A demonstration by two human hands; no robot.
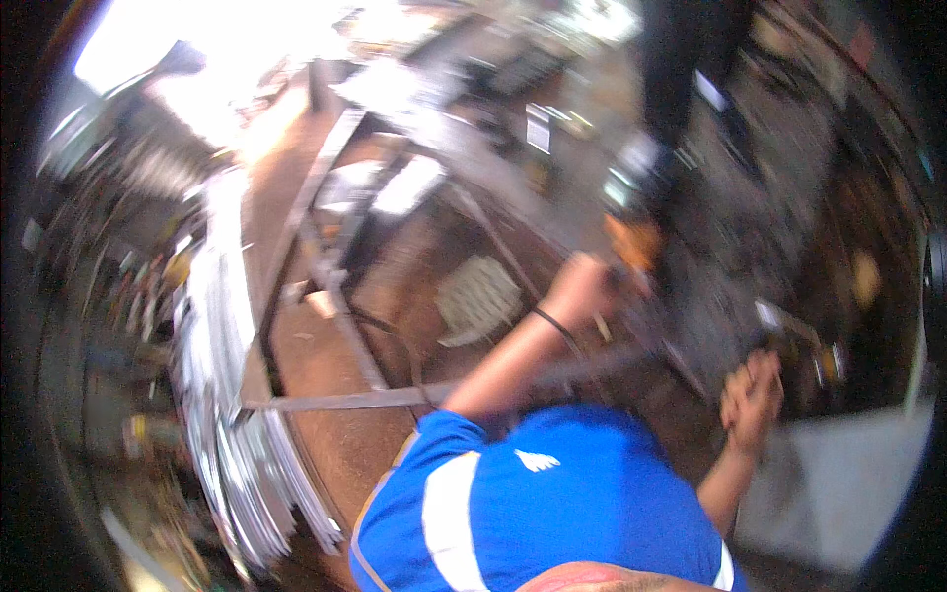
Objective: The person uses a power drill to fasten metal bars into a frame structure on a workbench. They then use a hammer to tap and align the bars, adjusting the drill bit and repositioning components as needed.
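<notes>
Motion blurs much of the view. My left hand (584,286), with a dark band at the wrist, reaches forward over a welded-looking frame of metal bars (326,402). Its fingers look curled, but what they hold is too smeared to name. Just beyond them is a blurred orange thing (636,242); I cannot tell whether they touch. Off to the right, my right hand (752,395) is closed with its fingers bent, and anything inside is hidden. The frame lies on a brown surface (330,454), with a pale ribbed piece (480,301) seen inside its bars.
A stack of long shiny metal strips (222,326) runs along the left. Another person's dark-clothed legs (686,79) are at the far right of centre. A grey flat panel (829,483) stands near my right forearm. Blurred clutter (513,69) lies at the back.
</notes>
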